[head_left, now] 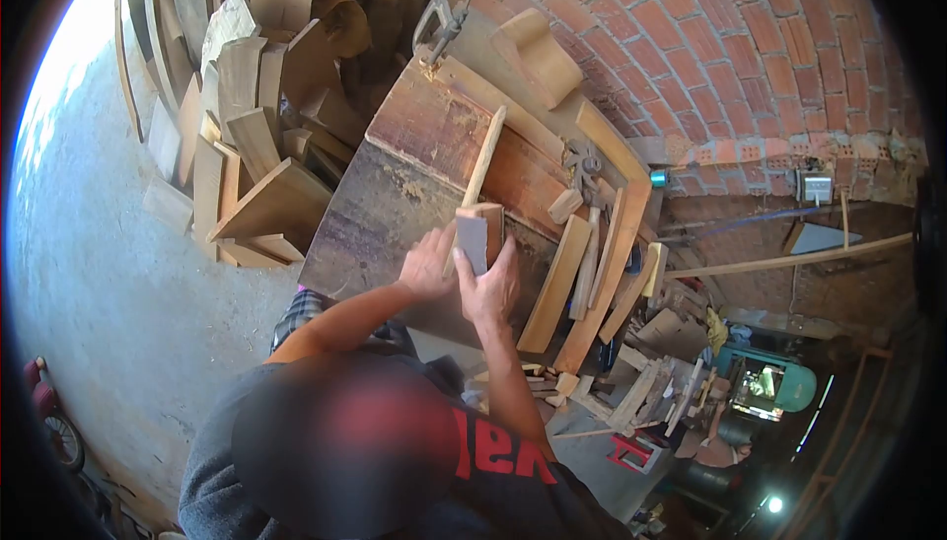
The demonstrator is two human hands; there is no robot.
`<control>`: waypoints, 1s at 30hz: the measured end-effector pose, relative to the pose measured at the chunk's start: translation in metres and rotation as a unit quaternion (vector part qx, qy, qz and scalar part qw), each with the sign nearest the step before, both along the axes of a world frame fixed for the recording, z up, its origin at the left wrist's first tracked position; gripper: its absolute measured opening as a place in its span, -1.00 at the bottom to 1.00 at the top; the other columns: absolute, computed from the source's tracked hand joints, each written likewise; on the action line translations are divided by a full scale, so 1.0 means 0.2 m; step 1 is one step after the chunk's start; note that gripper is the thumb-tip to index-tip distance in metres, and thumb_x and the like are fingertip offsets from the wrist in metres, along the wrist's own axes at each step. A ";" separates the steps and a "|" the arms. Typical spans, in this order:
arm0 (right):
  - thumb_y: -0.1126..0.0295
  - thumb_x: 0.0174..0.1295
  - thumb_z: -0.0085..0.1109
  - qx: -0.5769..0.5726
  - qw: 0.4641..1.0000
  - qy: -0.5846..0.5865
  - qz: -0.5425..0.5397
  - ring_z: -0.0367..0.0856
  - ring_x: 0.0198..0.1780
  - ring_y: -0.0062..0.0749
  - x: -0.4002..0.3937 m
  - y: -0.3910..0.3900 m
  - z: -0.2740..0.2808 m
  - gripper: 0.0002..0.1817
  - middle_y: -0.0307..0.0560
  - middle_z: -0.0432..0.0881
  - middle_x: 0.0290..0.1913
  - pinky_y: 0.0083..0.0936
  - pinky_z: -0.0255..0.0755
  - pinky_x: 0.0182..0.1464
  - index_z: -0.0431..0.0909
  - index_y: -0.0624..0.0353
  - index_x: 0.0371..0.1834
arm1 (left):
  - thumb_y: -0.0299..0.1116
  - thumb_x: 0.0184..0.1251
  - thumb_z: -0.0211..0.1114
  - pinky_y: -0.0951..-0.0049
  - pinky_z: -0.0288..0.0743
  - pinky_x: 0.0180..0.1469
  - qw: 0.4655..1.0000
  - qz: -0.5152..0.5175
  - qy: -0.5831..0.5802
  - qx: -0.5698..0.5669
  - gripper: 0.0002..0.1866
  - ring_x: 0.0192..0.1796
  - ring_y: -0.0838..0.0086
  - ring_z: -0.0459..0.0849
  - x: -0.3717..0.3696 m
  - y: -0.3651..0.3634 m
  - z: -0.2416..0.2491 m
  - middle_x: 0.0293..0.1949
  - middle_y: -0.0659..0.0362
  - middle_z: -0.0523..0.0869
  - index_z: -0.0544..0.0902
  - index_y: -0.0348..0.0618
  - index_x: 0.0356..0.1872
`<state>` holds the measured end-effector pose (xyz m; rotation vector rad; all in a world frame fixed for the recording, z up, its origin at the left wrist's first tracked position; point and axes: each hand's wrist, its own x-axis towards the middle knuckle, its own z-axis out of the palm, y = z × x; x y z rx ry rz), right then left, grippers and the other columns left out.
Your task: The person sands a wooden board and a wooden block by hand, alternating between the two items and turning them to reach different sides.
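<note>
My right hand (490, 286) grips a sanding block (473, 240) that has a grey face and a brown wooden-looking side. The thumb lies along one side of it and the fingers along the other. Just left of it, my left hand (426, 264) holds the near end of a narrow wooden strip (484, 157). This strip runs away from me across the worn wooden workbench (360, 210). The block overlaps the strip's lower part in this view.
A C-clamp (439, 22) sits at the bench's far corner. Wooden boards (554, 284), a hammer-like tool (589, 244) and a curved wooden piece (538, 57) lie to the right and back. Stacked offcuts (261, 126) stand left. A brick wall (691, 37) rises behind.
</note>
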<state>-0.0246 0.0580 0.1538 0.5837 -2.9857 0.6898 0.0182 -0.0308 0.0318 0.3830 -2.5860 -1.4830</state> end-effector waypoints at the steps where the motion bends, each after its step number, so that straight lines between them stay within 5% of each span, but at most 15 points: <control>1: -0.14 0.15 0.37 -0.002 1.000 0.001 0.005 0.54 0.12 0.29 -0.04 -0.02 -0.01 -0.03 0.41 0.52 0.10 0.01 0.43 0.16 0.22 0.39 0.40 | -0.23 0.10 0.31 0.00 0.51 0.05 1.000 -0.008 -0.005 0.004 -0.12 0.12 -0.04 0.52 0.00 -0.01 0.00 0.02 -0.12 0.49 0.17 -0.30 0.47; 4: -0.13 0.16 0.33 0.098 0.993 0.047 0.037 0.56 0.06 0.29 -0.23 -0.09 -0.06 -0.05 0.39 0.52 0.05 0.05 0.46 0.09 0.21 0.38 0.40 | -0.23 0.09 0.32 0.04 0.52 0.04 0.999 -0.028 -0.020 -0.037 -0.08 0.08 -0.01 0.52 0.00 0.00 -0.01 -0.01 -0.10 0.50 0.14 -0.36 0.48; 11: -0.05 0.20 0.35 0.093 0.995 -0.006 -0.027 0.63 0.02 0.25 -1.18 -0.55 -0.02 -0.33 0.33 0.57 0.01 0.04 0.50 0.05 0.34 0.29 0.09 | -0.20 0.16 0.30 0.02 0.52 0.01 0.999 -0.021 -0.033 -0.033 -0.11 0.06 0.02 0.53 0.00 0.00 -0.02 -0.05 -0.04 0.49 0.14 -0.26 0.51; 15: -0.03 0.22 0.32 0.090 0.996 -0.022 0.020 0.60 0.07 0.25 -0.96 -0.52 0.00 -0.30 0.34 0.54 0.05 0.02 0.49 0.10 0.33 0.32 0.18 | -0.24 0.15 0.32 -0.01 0.52 0.08 0.999 0.013 0.023 0.021 -0.13 0.14 -0.09 0.52 0.02 0.00 -0.03 0.17 -0.13 0.45 0.17 -0.22 0.49; 17: -0.03 0.21 0.31 0.090 0.993 0.059 0.052 0.58 0.08 0.25 -0.66 -0.38 -0.08 -0.21 0.35 0.52 0.07 0.03 0.49 0.08 0.28 0.35 0.30 | -0.26 0.14 0.33 -0.02 0.52 0.11 0.996 0.030 0.072 0.050 -0.14 0.18 -0.14 0.51 0.01 -0.02 -0.03 0.26 -0.17 0.41 0.18 -0.22 0.48; 21: -0.07 0.13 0.39 0.133 0.987 -0.065 0.058 0.54 0.09 0.31 -0.19 -0.20 0.03 -0.04 0.40 0.49 0.10 0.02 0.45 0.12 0.20 0.40 0.40 | -0.40 0.09 0.35 0.02 0.42 0.33 0.992 -0.042 0.095 0.065 -0.12 0.35 -0.28 0.33 0.03 0.01 -0.17 0.35 -0.34 0.26 0.15 -0.39 0.45; 25: -0.08 0.14 0.37 0.052 0.998 0.033 0.024 0.57 0.07 0.27 -0.47 -0.26 -0.11 -0.10 0.39 0.52 0.07 0.04 0.47 0.08 0.25 0.39 0.34 | -0.48 0.05 0.35 0.04 0.38 0.37 0.992 -0.047 0.116 0.033 -0.07 0.37 -0.21 0.34 0.02 -0.04 -0.04 0.35 -0.26 0.26 0.12 -0.29 0.52; 30: -0.12 0.15 0.37 0.058 0.997 -0.010 -0.058 0.59 0.08 0.32 -1.10 -0.45 -0.07 -0.22 0.41 0.58 0.03 0.05 0.46 0.10 0.34 0.36 0.12 | -0.59 -0.01 0.35 0.15 0.49 0.30 0.991 -0.049 0.106 0.073 0.04 0.38 -0.13 0.36 0.01 -0.03 -0.04 0.39 -0.13 0.22 0.04 -0.11 0.58</control>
